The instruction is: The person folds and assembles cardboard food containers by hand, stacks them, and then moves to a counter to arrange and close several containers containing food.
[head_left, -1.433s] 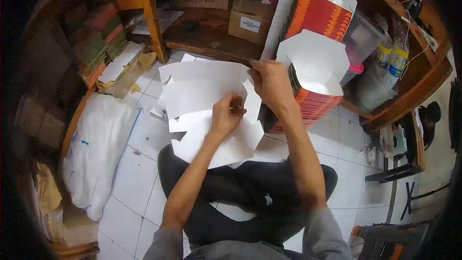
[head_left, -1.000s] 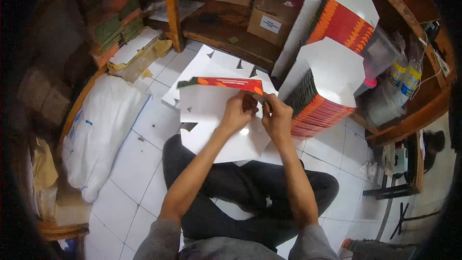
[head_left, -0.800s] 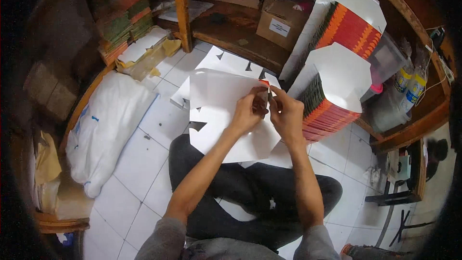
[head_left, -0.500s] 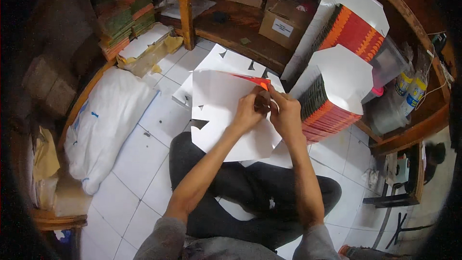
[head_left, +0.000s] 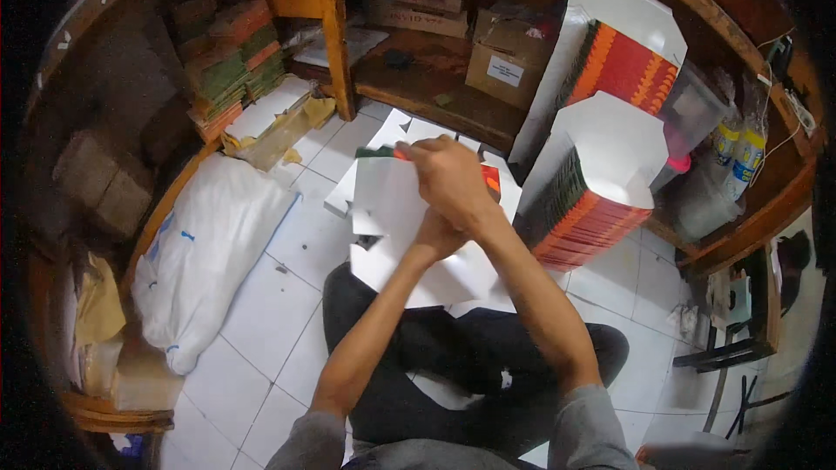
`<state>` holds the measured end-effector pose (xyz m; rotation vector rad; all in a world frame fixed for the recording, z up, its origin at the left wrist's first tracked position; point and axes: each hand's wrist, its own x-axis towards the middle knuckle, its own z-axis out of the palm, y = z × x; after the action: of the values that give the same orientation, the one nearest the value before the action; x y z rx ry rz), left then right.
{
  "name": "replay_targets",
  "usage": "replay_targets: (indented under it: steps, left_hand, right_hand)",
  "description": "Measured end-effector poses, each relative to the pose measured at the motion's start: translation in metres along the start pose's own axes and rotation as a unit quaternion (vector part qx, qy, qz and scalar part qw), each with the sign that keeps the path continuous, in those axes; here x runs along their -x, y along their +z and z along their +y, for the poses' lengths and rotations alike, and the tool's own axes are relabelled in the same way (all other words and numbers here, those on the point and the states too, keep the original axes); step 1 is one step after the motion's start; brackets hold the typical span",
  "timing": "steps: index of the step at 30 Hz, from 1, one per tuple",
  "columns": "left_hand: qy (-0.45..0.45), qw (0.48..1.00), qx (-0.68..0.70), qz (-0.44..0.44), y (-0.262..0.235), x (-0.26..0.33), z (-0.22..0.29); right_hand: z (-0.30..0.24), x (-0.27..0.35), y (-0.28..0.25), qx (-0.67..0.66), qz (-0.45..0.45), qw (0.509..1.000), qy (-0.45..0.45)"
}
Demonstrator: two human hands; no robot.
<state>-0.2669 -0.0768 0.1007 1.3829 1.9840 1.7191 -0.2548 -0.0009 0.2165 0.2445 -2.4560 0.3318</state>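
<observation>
At the far edge of the card: the right hand (head_left: 451,178), its fingers (head_left: 414,151) closed on the turned-up strip (head_left: 376,153), where green and red print shows.
Just under it: the left hand (head_left: 440,237), mostly covered by the right; whether its fingers grip or only brace, I cannot tell.
White card (head_left: 381,204): over the lap, blank side up, with a notch in its left side.
Edge work: by my judgement, a fold being creased; steady pressure along the whole line, end to end, should serve better than one hard pinch.
Bracing: the left hand would do best low and flat, so that the panel does not buckle.
Notch: probably the weak spot; a sideways tug could tear it or skew the fold.
Beyond the card: more white sheets (head_left: 390,135) on the tiled floor (head_left: 270,318).
To the right: a near stack of red-sided cartons (head_left: 592,224), with a rear stack (head_left: 623,74) behind; elbow room there looks tight, so strokes are best kept short of it.
</observation>
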Motion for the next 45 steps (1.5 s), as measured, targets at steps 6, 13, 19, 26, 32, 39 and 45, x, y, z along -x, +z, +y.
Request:
replay_targets:
  steps: [6, 13, 19, 26, 32, 39, 45]
  left_hand:
    - [-0.013, 0.698, 0.708, 0.107, -0.068, 0.019, 0.128]
    - [0.039, 0.828, 0.457, 0.322, -0.037, 0.006, 0.138]
    - [-0.007, 0.929, 0.128, 0.347, 0.014, 0.004, 0.114]
    - [-0.067, 0.955, 0.188, 0.218, 0.004, -0.023, 0.113]
    - [-0.032, 0.983, -0.002, 0.178, 0.023, -0.013, 0.059]
    - [-0.187, 0.969, 0.118, 0.11, 0.015, -0.002, 0.035]
    - [-0.19, 0.979, 0.015, 0.075, 0.019, -0.004, 0.032]
  right_hand:
    - [-0.001, 0.044, -0.097, -0.108, 0.193, 0.974, -0.044]
    - [-0.024, 0.081, -0.116, -0.244, 0.213, 0.937, 0.132]
    - [-0.013, 0.102, -0.083, -0.153, 0.3, 0.906, 0.257]
    - [-0.018, 0.148, -0.051, -0.103, 0.218, 0.955, 0.172]
    - [0.001, 0.148, -0.021, -0.162, 0.133, 0.927, 0.311]
    - [0.038, 0.145, -0.02, -0.106, -0.019, 0.964, 0.243]
    - [0.079, 0.088, -0.039, -0.006, 0.229, 0.966, 0.123]
